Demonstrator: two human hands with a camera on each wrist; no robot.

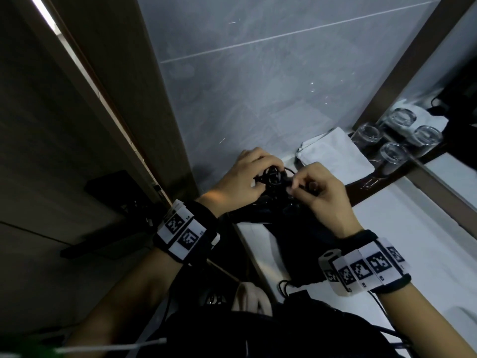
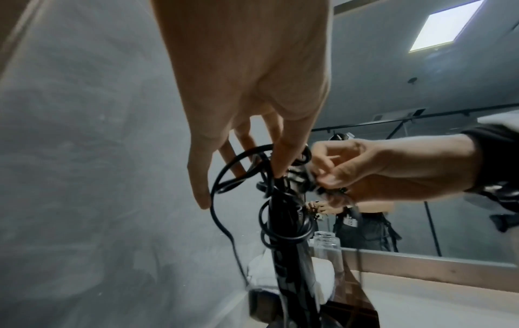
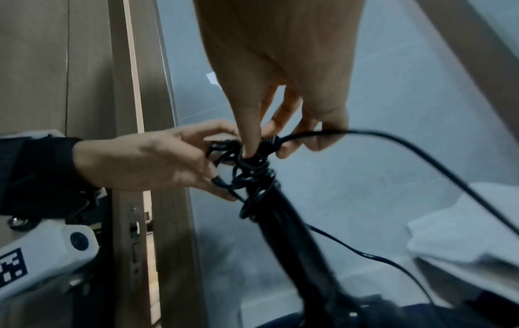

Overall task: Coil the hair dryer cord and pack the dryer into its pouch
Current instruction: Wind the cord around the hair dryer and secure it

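The right hand (image 1: pixel 320 192) sits at the top end of the hair dryer's handle (image 3: pixel 286 224), its thumb and forefinger pinched on the cord (image 3: pixel 393 142) just where the ribbed strain relief leaves the bundle. From that pinch the free length of cord arcs away to the person's right and drops out of the right wrist view — so the slack to be taken up lies on the right hand's side, not the left's.

The left hand (image 1: pixel 245 177) faces it across the handle, almost touching it. Its fingers are curled round the loops (image 2: pixel 238 173) already wound about the handle's upper end, holding them against the shaft; a few turns hang lower and looser on the handle in the left wrist view.

The handle runs as a long dark bar from the two hands down and back toward the person's body, its far end up between the hands, its lower part lost in dark fabric near the tabletop (image 1: pixel 413 228). That dark mass may be the pouch or the dryer's body; the frames are too dim to tell which.

The winding axis is therefore the handle's own length, and the coming turn looks to call for the right hand to carry the slack round that bar while the left keeps the loops from sliding. The cord is only partly coiled, and packing has not begun.

Beyond the hands, a folded white towel (image 1: pixel 335 153) lies near the wall, and upturned glasses (image 1: pixel 392 153) stand beside a mirror.
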